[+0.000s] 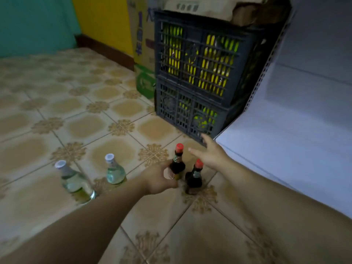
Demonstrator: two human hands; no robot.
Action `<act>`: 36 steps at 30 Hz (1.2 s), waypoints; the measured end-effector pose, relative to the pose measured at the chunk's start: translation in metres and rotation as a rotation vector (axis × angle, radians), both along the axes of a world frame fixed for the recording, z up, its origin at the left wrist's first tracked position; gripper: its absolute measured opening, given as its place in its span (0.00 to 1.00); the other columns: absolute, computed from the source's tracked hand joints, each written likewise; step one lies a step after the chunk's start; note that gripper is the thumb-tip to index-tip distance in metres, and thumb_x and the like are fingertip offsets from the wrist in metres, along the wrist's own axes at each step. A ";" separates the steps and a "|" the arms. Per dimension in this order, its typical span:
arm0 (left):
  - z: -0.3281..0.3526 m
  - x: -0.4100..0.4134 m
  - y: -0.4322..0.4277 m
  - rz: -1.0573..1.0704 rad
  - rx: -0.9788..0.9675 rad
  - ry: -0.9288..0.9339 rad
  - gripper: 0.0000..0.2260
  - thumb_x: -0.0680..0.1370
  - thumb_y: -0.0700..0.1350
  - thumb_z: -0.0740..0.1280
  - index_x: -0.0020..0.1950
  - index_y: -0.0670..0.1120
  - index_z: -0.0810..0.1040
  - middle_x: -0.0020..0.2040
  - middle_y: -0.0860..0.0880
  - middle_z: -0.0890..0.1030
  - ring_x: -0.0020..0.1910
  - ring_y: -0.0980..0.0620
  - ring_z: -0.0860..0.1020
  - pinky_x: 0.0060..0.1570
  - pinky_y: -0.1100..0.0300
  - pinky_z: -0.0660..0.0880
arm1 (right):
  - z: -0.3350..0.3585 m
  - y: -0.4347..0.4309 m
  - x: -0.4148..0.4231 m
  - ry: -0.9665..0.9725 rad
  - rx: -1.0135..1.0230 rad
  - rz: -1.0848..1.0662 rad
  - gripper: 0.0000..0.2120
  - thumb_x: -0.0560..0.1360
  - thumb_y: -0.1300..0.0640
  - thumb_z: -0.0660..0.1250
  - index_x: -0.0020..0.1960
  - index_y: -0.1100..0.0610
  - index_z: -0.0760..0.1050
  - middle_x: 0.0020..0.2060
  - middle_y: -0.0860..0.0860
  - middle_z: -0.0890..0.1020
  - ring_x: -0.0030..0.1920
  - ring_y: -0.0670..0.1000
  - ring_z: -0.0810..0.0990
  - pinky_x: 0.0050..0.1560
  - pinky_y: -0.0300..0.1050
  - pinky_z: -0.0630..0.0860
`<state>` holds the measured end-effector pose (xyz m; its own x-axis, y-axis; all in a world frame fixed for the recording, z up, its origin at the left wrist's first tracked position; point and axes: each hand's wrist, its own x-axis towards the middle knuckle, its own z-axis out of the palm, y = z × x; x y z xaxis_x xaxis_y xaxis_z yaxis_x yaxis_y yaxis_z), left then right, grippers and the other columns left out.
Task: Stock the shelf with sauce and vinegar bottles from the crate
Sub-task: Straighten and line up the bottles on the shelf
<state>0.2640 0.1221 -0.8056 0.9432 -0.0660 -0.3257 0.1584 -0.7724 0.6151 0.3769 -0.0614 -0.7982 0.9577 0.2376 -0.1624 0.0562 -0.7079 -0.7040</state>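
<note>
Four bottles stand on the patterned tile floor (57, 115), and the row starts well to the left of the left hand (159, 179) with a clear bottle (73, 181) under a white cap, blurred and seeming to lean. Nearer that hand, just beyond its forearm, a second clear bottle (114, 171) with a white cap stands upright. The left hand itself curls around the lower body of a dark sauce bottle (177, 162) with a red cap, fingers wrapped at its left side and thumb near the base; the bottle's foot is hidden, so whether it rests on the tile cannot be told. Just right of that hand, and touching or nearly touching the gripped bottle, a second dark sauce bottle (194, 178) with a red cap stands free on the floor. Above and just behind this one the right hand (211, 154) hovers with fingers spread wide and palm down, holding nothing. Beyond the right hand's fingertips two dark plastic crates (198, 77) are stacked, yellow-green shapes showing through the lattice, with cardboard boxes (143, 44) to their left. Right of the right forearm lies the pale shelf (295, 141), its lowest board bare, with a perforated upright beside the crates.
</note>
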 end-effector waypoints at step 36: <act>0.056 -0.071 0.068 0.098 -1.323 0.044 0.35 0.59 0.38 0.70 0.66 0.47 0.68 0.51 0.41 0.82 0.47 0.42 0.82 0.43 0.50 0.79 | 0.119 0.100 -0.079 0.305 0.986 0.278 0.09 0.79 0.59 0.61 0.58 0.53 0.75 0.46 0.52 0.82 0.43 0.50 0.80 0.45 0.44 0.76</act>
<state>0.1935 0.1905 -0.7495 0.9526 -0.2878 -0.0988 0.2174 0.4164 0.8828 0.2982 0.0390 -0.6794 0.8008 0.5989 -0.0029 -0.1475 0.1926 -0.9701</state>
